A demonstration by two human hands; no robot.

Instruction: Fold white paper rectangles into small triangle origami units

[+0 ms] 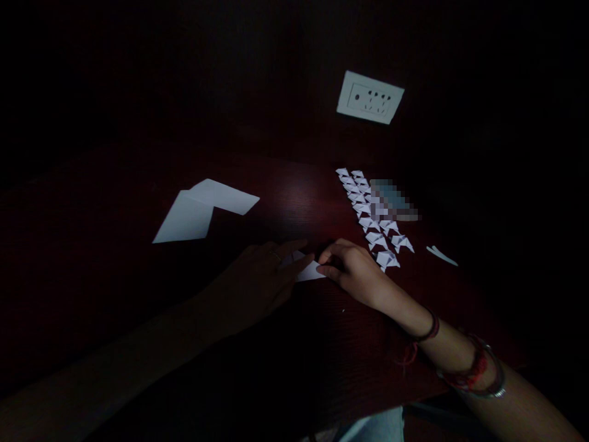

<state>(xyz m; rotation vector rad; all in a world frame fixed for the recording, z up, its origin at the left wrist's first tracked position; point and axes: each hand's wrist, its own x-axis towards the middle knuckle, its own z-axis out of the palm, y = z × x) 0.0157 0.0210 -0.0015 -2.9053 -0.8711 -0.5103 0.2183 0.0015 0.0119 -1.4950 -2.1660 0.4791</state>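
Observation:
A small folded piece of white paper [311, 272] lies on the dark red table [294, 212] in front of me. My left hand [271, 270] rests across its left part, fingers stretched out flat and in shadow. At its right corner, my right hand [352, 270] pinches the paper between thumb and forefinger. Much of the paper is hidden under the left fingers. Just beyond the right hand stand two rows of small folded white paper figures [375, 239], several in each row.
Larger white paper sheets [184, 215] lie at the back left, overlapping. A blurred-out item [396, 199] sits beside the figures, with thin white strips [442, 255] to its right. On the back wall is a white power socket [370, 97]. The table's front edge is near my lap.

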